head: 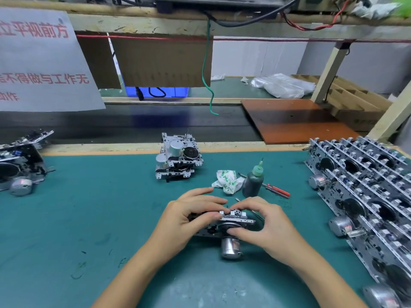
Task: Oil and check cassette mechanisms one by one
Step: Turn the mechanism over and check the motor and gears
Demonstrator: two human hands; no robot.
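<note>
Mechanism [231,221]: low on the green mat [89,218], near centre, held between both hands; motor can [230,247] sticks out toward the near edge.
Left hand [191,216]: fingers curled over the left end of the mechanism, gripping it.
Right hand [264,223]: thumb and fingers curled round the right end, fingertips on top, gripping.
Oil bottle [253,181]: upright just beyond the hands, green nozzle up.
Rag [228,181]: crumpled, touching the bottle's left side.
Screwdriver [275,190]: red handle, flat on the mat behind and right of the bottle.
Stack [178,158]: two or so mechanisms piled, far centre of the mat.
Rows [364,185]: many mechanisms lined along the right edge.
Left pile [20,167]: more mechanisms at the left edge.
Sign [42,63]: hangs upper left, red characters.
</note>
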